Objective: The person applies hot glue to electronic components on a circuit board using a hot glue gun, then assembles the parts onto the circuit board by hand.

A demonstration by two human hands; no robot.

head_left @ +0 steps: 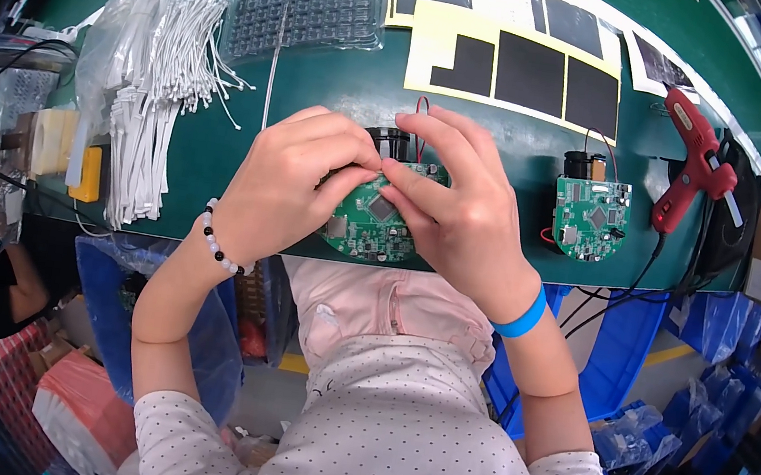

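A round green circuit board (371, 222) lies at the near edge of the green bench, with a black cylindrical part (391, 141) and red and black wires (421, 108) behind it. My left hand (287, 182) grips the board's left side, thumb and fingers pinched at its top. My right hand (457, 200) holds its right side, fingertips meeting the left hand's over the board. A bead bracelet is on my left wrist, a blue band on my right.
A second green circuit board (591, 217) with a black part lies to the right. A red glue gun (696, 164) rests beyond it. White cable bundles (153, 102) lie left, a clear plastic tray (310, 7) and yellow sheets with black pads (518, 68) behind. Blue bins (620, 351) stand below.
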